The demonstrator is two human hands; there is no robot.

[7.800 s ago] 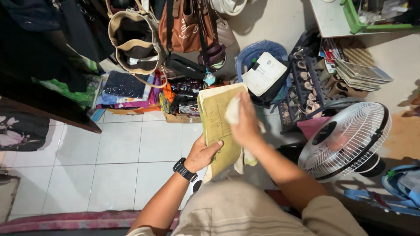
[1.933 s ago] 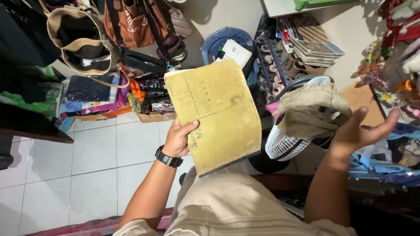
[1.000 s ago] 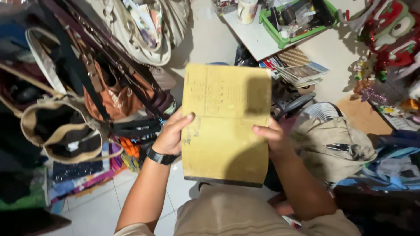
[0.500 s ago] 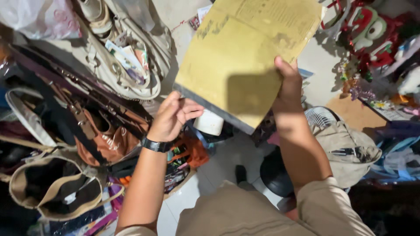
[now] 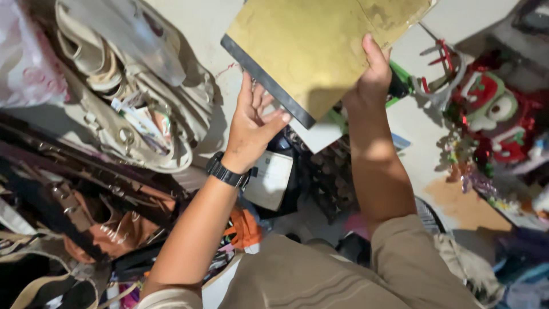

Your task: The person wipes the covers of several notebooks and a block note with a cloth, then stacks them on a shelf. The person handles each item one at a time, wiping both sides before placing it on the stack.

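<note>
Yellow folder (image 5: 320,51) raised, right hand (image 5: 369,80) grip closed on edge, left hand (image 5: 251,129) seemingly open beneath

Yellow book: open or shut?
Shut: the yellow book shows one flat cover and dark spine edge, right hand gripping it.

Flat yellowish-brown cardboard folder (image 5: 320,46) w/ dark spine edge, stained near top corner, held up high, tilted, spine edge lowest.

Pale tiled floor (image 5: 311,220) carries a white box (image 5: 271,180) and a dark slatted crate (image 5: 329,183).
</note>
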